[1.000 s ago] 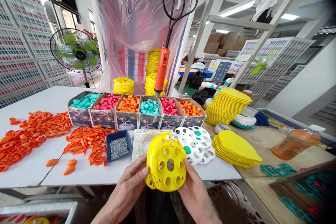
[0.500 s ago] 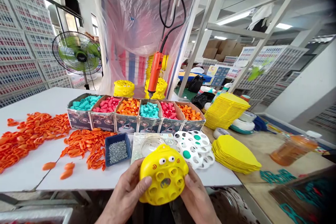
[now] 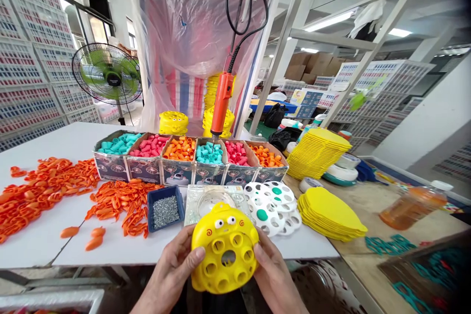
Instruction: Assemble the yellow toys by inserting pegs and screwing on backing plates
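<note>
Both hands grip a yellow plastic toy shell with two bulging eyes, red spirals on its cheeks and a ring of round sockets about a central hole. My left hand wraps its left edge, thumb on the front. On the opposite edge my right hand is closed, thumb in front and fingers mostly hidden behind. Just beyond the shell lie a clear round plastic piece on a printed sheet and white discs with holes. A blue tray of small screws sits beyond my left hand.
An orange electric screwdriver hangs above a row of boxes filled with teal, pink and orange caps. Orange plastic parts are heaped at left. Stacks of yellow flat pieces and a bottle of orange liquid stand at right.
The yellow shell has shifted slightly left and down, its face turned a little, still between both hands. The hanging screwdriver has swung slightly to the right.
</note>
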Action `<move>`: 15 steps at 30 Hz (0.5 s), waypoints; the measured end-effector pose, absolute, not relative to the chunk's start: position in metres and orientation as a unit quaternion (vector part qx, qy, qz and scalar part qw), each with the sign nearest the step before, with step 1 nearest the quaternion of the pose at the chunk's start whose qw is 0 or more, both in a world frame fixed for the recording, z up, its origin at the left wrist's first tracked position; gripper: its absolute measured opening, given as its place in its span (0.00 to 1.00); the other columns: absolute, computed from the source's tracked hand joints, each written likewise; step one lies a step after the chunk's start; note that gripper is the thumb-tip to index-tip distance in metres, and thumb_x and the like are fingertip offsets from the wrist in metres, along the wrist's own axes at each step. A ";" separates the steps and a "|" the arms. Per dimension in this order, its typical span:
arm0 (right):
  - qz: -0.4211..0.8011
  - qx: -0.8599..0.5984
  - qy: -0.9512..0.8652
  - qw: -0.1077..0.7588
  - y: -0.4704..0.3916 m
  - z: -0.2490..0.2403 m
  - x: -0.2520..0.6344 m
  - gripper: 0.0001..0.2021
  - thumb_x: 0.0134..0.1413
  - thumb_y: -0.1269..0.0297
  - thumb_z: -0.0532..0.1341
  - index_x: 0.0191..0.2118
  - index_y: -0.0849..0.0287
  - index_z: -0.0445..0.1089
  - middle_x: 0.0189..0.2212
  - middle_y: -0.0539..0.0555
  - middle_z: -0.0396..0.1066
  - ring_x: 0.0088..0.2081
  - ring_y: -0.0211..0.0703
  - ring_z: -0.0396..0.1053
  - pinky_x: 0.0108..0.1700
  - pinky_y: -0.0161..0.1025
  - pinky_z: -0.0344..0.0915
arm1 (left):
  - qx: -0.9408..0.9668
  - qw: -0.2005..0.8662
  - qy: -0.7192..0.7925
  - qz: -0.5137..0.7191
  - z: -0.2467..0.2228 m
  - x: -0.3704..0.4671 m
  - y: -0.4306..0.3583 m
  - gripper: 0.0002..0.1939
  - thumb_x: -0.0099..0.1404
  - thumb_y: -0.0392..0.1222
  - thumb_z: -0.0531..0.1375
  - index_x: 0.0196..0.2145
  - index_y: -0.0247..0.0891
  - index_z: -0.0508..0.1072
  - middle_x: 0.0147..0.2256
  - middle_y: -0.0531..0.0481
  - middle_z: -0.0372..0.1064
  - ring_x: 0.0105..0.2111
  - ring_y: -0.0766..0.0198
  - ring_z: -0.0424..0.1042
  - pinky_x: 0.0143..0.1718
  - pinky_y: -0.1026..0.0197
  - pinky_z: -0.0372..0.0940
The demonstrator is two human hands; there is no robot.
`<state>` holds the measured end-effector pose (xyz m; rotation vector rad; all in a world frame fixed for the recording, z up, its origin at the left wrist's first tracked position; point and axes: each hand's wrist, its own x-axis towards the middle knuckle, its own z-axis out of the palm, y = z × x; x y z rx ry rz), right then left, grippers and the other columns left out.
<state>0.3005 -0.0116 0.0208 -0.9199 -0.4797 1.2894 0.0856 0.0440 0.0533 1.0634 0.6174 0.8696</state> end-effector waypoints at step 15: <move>0.584 -0.460 -0.167 0.647 -0.017 0.019 0.275 0.25 0.43 0.51 0.76 0.50 0.47 0.77 0.53 0.55 0.77 0.55 0.62 0.72 0.51 0.51 0.72 | 0.318 0.803 0.285 0.416 0.059 0.085 0.030 0.31 0.51 0.49 0.76 0.51 0.40 0.79 0.46 0.40 0.82 0.49 0.41 0.78 0.52 0.46 0.71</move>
